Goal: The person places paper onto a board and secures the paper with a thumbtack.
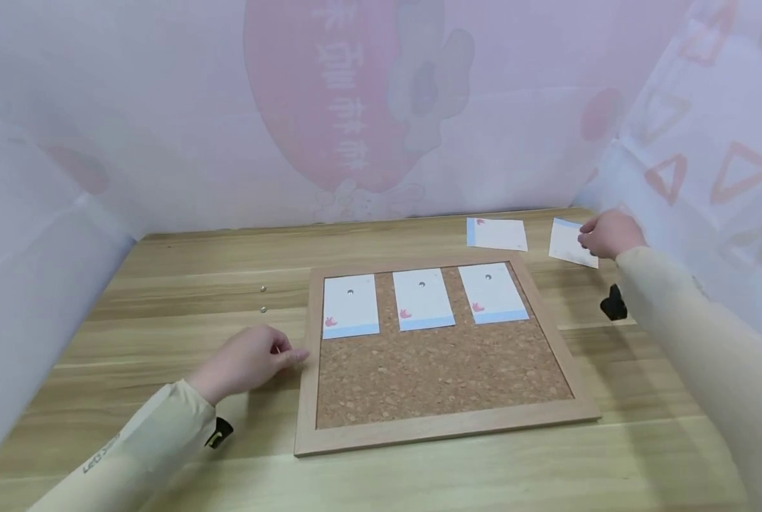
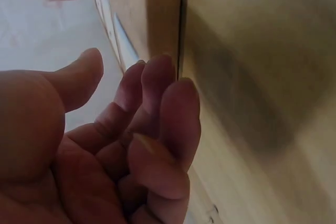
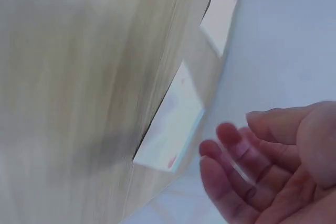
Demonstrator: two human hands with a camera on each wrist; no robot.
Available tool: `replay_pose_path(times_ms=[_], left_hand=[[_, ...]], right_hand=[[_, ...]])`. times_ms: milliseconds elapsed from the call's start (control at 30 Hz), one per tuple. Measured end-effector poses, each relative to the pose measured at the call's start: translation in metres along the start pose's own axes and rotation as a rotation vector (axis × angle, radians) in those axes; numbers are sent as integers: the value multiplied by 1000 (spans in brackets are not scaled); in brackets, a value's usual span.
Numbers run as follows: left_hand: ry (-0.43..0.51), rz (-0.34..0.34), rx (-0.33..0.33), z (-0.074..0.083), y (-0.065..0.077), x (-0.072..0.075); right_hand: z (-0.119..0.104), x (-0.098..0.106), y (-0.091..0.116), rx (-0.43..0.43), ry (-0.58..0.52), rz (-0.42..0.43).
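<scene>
A wood-framed corkboard [image 1: 441, 370] lies on the table. Three white cards with a blue strip and a pink corner print, left [image 1: 355, 313], middle [image 1: 424, 311] and right [image 1: 496, 295], sit along its far side, each with a silver thumbtack near the top. At the board's left edge is my left hand [image 1: 247, 361], its fingers loosely bent and its fingertips right at the frame. My right hand [image 1: 611, 233] reaches to the far right, over one end of a loose card [image 1: 566, 243]. In the right wrist view its relaxed fingers [image 3: 214, 174] hold nothing, beside that card [image 3: 170, 119].
Another loose card [image 1: 499, 235] lies behind the board, near the back wall. Two small thumbtacks, a far one [image 1: 263, 289] and a near one [image 1: 264, 309], are on the table left of the board. Printed white walls [image 1: 195, 142] enclose the table's back and sides.
</scene>
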State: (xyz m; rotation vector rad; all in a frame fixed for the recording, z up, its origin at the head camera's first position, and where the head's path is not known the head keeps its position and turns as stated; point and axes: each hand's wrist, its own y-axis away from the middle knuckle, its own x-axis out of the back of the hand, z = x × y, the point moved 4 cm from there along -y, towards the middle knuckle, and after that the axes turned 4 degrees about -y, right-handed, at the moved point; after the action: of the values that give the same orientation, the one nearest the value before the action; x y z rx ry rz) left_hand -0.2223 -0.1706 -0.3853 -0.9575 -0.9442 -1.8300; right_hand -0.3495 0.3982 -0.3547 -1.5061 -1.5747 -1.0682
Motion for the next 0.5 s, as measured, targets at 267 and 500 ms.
replay_pose_path(times_ms=[267, 500], left_hand=[[-5, 0, 25, 13, 7, -23], [-37, -15, 73, 24, 3, -32]], right_hand=[[34, -7, -35, -206, 109, -117], [62, -20, -41, -371, 135, -305]])
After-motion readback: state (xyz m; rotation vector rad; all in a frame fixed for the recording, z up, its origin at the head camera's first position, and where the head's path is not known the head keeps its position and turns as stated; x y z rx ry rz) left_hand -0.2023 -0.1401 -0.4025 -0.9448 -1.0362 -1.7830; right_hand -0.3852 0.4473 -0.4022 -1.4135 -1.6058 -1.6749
